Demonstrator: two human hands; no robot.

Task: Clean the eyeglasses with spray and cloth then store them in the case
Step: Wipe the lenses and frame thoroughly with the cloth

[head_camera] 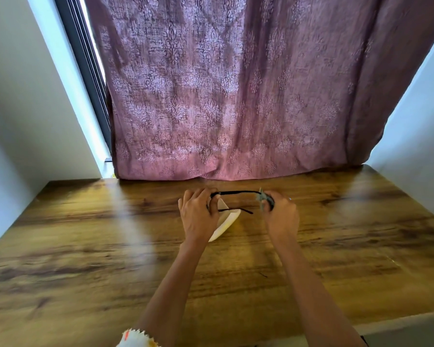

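Black eyeglasses (236, 192) between hands (198, 216) (281, 219), grey cloth (261, 200) bunched, white case (227, 220) half hidden

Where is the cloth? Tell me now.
Head view, right of centre: the grey cloth is pinched in the right hand against the right end of the eyeglasses, above the table.

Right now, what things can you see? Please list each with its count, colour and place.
eyeglasses: one, black, held above the table.
cloth: one, grey, on the eyeglasses' right end.
case: one, white, on the table beneath the eyeglasses.
table: one, brown wood, foreground.
curtain: one, purple, behind the table.
window frame: one, dark, left of curtain.
left hand: one, grips the eyeglasses' left end.
right hand: one, pinches the cloth on the eyeglasses.
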